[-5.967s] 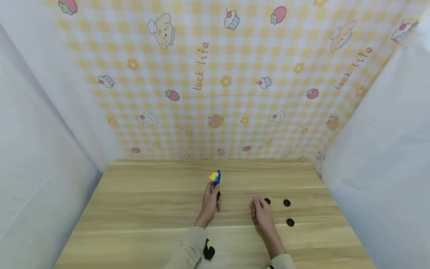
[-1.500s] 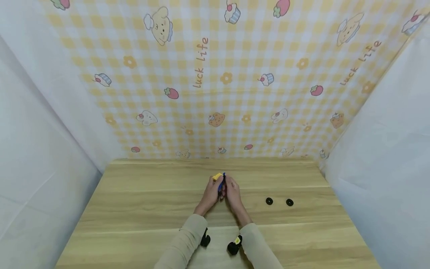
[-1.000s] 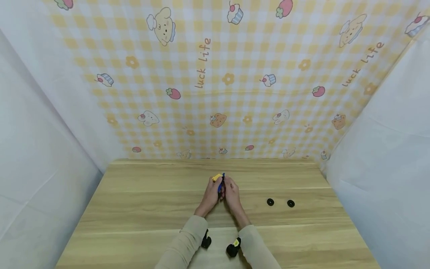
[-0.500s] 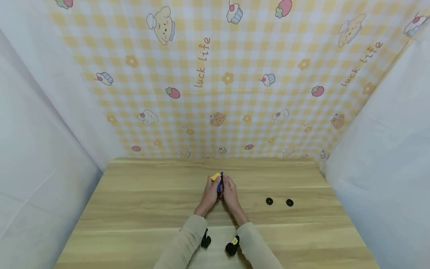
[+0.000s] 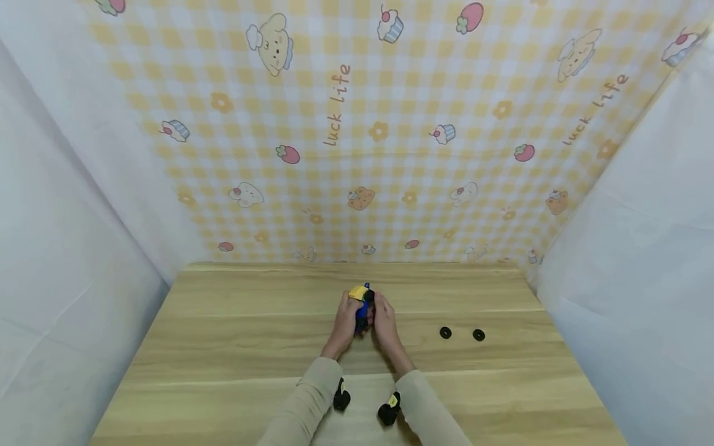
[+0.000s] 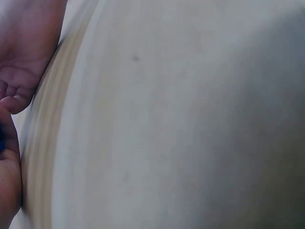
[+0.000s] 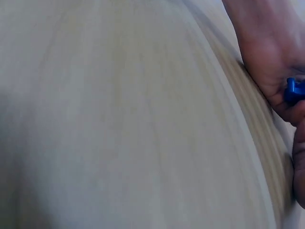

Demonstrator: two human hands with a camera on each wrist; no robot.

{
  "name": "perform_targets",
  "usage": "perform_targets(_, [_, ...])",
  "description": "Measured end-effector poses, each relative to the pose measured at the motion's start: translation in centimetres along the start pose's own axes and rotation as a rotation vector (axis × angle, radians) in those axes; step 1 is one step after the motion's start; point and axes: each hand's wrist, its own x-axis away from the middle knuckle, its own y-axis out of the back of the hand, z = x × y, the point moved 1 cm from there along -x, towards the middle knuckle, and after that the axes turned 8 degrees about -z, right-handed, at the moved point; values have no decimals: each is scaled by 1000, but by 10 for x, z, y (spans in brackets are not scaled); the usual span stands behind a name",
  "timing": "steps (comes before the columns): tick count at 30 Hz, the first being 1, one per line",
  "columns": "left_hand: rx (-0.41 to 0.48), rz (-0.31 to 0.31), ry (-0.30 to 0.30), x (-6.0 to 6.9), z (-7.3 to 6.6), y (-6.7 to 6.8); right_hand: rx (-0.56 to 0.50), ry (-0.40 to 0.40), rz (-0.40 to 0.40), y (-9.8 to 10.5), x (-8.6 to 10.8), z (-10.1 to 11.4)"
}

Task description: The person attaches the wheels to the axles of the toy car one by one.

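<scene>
Two hands meet over a wood-grain bench, just below the middle of our view. Between them is the small blue-and-yellow toy, which seems to be a vehicle. The left hand, at the toy's eight o'clock, has its fingers clamped round it. The right hand is at about four o'clock, up against the toy; we cannot tell whether its fingers pinch it or only touch it.

The toy has just turned. Half a second ago we saw a narrow edge; now a broader blue side shows, with a dark round part at its one o'clock. A few seconds ago we could count three loose rings; now we find two, the nearer ring and the farther ring, well apart from the toy, between three and four o'clock. We take this to mean that the missing one is on the toy as a tyre, though we cannot tell how well seated, and two remain unfitted.
</scene>
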Motion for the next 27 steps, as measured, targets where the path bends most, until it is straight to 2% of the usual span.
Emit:
perform_targets(2, [-19,-34,-3,-3,4,2,28,-8,35,2,-1,-7])
perform_targets(5, [-27,-60,-3,-11,18,3,61,-10,71,7,-2,-21])
perform_targets(7, [-2,-63,11,-15,27,2,70,-8,62,15,-3,-29])
perform_targets(9, [27,-65,22,-17,33,0,103,-2,34,29,-3,-28])
perform_targets(15, [90,-58,35,-16,34,-4,344,92,-59,97,-9,-11])
perform_targets(18, [115,-70,49,-17,35,-4,498,122,-68,135,-9,-3])
perform_targets(22, [87,-104,49,-19,35,-4,663,126,-63,176,-6,8])
perform_targets(27, [37,-134,31,-21,37,-4,899,107,-107,212,-5,17])
